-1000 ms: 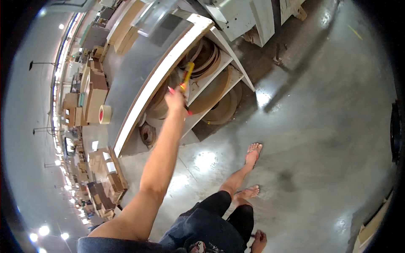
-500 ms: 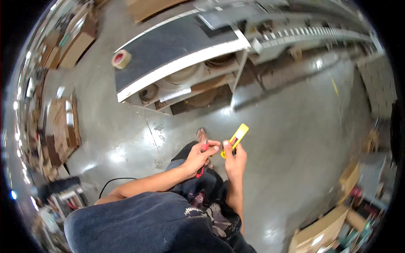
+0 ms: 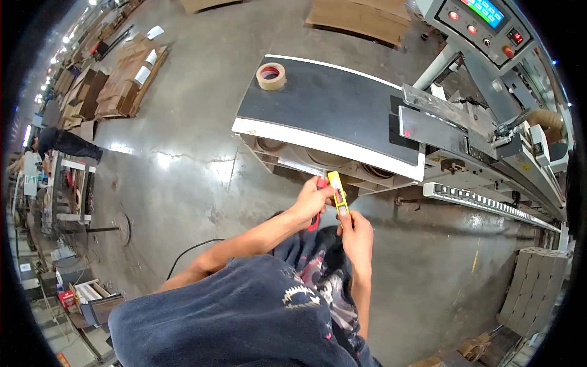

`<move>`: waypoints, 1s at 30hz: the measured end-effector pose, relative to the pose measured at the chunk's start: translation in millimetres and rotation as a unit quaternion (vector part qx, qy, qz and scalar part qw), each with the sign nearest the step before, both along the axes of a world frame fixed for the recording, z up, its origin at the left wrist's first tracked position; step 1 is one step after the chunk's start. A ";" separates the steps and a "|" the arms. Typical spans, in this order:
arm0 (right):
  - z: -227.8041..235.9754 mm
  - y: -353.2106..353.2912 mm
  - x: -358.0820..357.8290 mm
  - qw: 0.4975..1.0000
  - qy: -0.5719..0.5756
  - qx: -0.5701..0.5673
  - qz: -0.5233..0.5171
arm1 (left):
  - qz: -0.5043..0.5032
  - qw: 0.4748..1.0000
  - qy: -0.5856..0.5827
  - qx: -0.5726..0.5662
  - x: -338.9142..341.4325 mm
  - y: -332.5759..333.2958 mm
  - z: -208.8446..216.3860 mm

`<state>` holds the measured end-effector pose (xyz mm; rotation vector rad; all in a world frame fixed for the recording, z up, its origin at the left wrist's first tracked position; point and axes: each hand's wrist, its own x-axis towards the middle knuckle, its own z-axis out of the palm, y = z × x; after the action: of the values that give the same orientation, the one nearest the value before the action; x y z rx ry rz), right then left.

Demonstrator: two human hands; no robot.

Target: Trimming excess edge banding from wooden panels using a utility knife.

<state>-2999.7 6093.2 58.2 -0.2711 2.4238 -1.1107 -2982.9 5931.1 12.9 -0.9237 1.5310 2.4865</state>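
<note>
In front of my body, my left hand point(image 3: 307, 203) is closed around a slim red-and-black tool point(image 3: 315, 221), held roughly upright; its exact kind is not clear. My right hand point(image 3: 357, 237) pinches the lower end of a narrow, flat yellow case point(image 3: 335, 180) between thumb and fingers. Something small and reddish shows within the yellow frame. The fingertips of my left hand reach the case's side, so both hands are close together and the two items stand side by side.
Ahead is a dark-topped table point(image 3: 330, 98) with white edges, a tape roll point(image 3: 271, 76) on it and shelves below. A machine with a lit control panel point(image 3: 483, 27) adjoins it at right. Flattened cardboard point(image 3: 122, 85) lies far left; a person point(image 3: 70, 145) stands there.
My view has swung right, bringing the machine panel into sight. My hands have come together, and the yellow case has turned more upright beside the red tool.
</note>
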 end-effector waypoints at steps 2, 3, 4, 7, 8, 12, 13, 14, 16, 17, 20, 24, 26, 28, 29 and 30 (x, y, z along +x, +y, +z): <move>4.1 -3.1 -33.6 0.999 -0.003 0.012 0.034 | 0.075 0.997 0.000 0.014 -22.6 9.5 8.3; 3.5 3.3 -46.5 0.998 -0.012 0.020 0.051 | 0.165 0.984 -0.043 -0.043 -37.4 12.8 1.4; 0.1 11.1 -58.7 0.998 -0.012 0.021 0.065 | 0.225 0.973 -0.044 -0.002 -52.8 -6.5 -15.8; -15.7 37.3 -98.3 0.973 -0.153 -0.155 0.074 | 0.292 0.956 0.018 -0.012 -87.0 -17.6 -12.2; -17.0 44.4 -114.0 0.972 -0.158 -0.154 0.085 | 0.275 0.961 0.023 0.009 -94.7 -12.0 -8.9; 0.1 52.5 -176.4 0.907 -0.278 -0.313 0.052 | 0.228 0.961 0.073 0.137 -128.1 11.1 18.8; -2.6 55.9 -185.9 0.887 -0.305 -0.343 0.037 | 0.234 0.960 0.073 0.136 -135.5 12.2 26.0; -4.2 57.9 -195.3 0.866 -0.332 -0.373 0.020 | 0.230 0.952 0.119 0.165 -143.1 12.7 32.8; 4.7 55.0 -217.6 0.857 -0.354 -0.375 0.020 | 0.227 0.940 0.163 0.195 -157.6 8.7 30.9; 10.0 50.6 -226.5 0.847 -0.372 -0.379 0.017 | 0.200 0.906 0.227 0.295 -165.2 2.7 22.2; 9.2 32.7 -244.7 0.849 -0.372 -0.370 0.064 | 0.177 0.833 0.286 0.439 -186.7 -6.3 20.7; 27.5 9.4 -258.2 0.911 -0.298 -0.274 0.079 | 0.153 0.812 0.298 0.478 -211.9 -23.7 29.1; 27.2 3.4 -263.9 0.913 -0.287 -0.279 0.075 | 0.164 0.869 0.275 0.378 -221.2 -34.8 37.7; 33.1 -3.8 -270.0 0.910 -0.310 -0.270 0.054 | 0.167 0.882 0.267 0.351 -227.5 -41.2 54.3; 35.1 -8.9 -274.4 0.906 -0.324 -0.267 0.046 | 0.140 0.894 0.285 0.317 -230.9 -45.2 60.1; 35.9 -14.5 -276.6 0.909 -0.323 -0.261 0.040 | 0.113 0.903 0.303 0.282 -234.1 -49.1 61.5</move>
<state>-3276.3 6078.6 94.1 -0.1312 1.5029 -1.5086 -3217.0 5882.0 74.4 -0.2429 0.6834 3.3081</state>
